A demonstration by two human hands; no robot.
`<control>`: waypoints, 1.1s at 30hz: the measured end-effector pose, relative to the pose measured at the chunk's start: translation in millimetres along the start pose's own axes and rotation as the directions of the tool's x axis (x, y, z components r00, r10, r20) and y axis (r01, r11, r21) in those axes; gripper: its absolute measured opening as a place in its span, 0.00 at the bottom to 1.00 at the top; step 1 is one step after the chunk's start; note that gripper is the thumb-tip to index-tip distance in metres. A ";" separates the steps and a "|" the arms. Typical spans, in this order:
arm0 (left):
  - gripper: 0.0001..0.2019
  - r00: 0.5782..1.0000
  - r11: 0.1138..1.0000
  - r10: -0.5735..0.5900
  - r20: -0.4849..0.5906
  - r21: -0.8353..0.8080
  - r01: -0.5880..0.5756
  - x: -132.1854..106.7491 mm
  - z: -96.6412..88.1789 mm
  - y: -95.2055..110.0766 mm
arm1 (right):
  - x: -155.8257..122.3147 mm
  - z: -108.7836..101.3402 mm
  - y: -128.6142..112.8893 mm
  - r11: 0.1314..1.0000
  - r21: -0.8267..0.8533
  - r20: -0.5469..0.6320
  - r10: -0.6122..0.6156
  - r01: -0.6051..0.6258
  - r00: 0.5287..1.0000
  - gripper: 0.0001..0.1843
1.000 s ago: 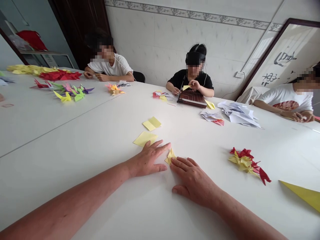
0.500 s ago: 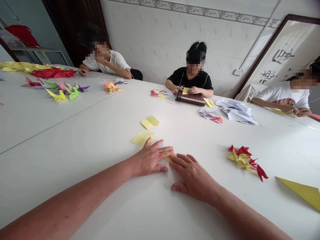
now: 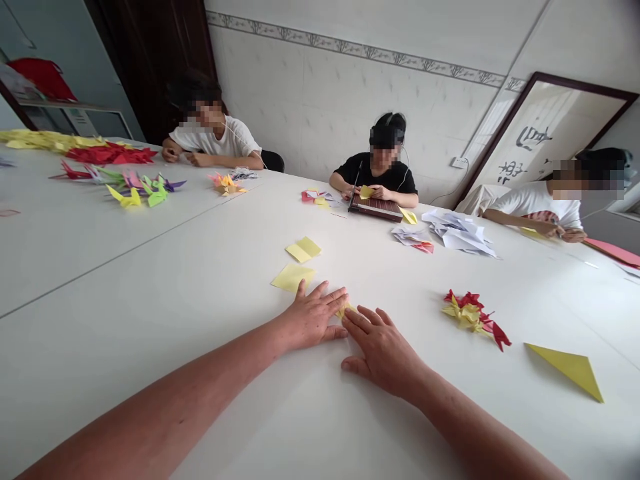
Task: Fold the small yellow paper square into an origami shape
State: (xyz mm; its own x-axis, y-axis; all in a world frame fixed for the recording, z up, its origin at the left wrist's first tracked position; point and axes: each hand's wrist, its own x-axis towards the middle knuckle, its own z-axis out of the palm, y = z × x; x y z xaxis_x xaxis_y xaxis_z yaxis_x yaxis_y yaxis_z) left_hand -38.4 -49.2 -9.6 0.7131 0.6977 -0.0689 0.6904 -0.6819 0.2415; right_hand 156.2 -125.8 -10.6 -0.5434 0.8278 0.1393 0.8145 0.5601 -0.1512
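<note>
The fingers (image 3: pixel 330 300) of the left hand (image 3: pixel 311 319) and right hand (image 3: pixel 380 353) lie spread and open, touching a small folded yellow paper (image 3: pixel 344 311) between them (flat, no pinch) on the white counter (image 3: pixel 150 280).

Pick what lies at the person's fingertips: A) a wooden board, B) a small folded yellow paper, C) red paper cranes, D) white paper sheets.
B: the small folded yellow paper sits right at the fingertips of the left hand and right hand.
</note>
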 end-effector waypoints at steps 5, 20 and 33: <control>0.36 0.999 0.998 -0.050 0.004 -0.025 0.050 -0.6 0.3 7.1 | 0.6 0.1 -4.9 0.999 0.006 -0.010 0.042 -0.042 0.999 0.25; 0.27 0.954 0.994 0.083 -0.289 0.089 -0.059 1.8 5.9 8.3 | 0.0 4.6 1.7 0.999 0.036 -0.076 -0.015 0.017 0.997 0.26; 0.09 0.970 0.985 0.083 -0.227 -0.128 -0.114 23.2 -8.6 2.7 | -4.2 1.4 22.6 0.998 0.006 -0.137 -0.060 0.062 0.989 0.19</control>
State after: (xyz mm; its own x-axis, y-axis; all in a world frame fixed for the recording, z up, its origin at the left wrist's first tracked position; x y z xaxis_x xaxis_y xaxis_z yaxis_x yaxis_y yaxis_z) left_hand -21.1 -33.0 -2.2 0.7215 0.6704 0.1733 0.5834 -0.7234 0.3692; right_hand 176.6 -116.5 -16.0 -0.5585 0.7805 0.2808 0.7781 0.6103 -0.1485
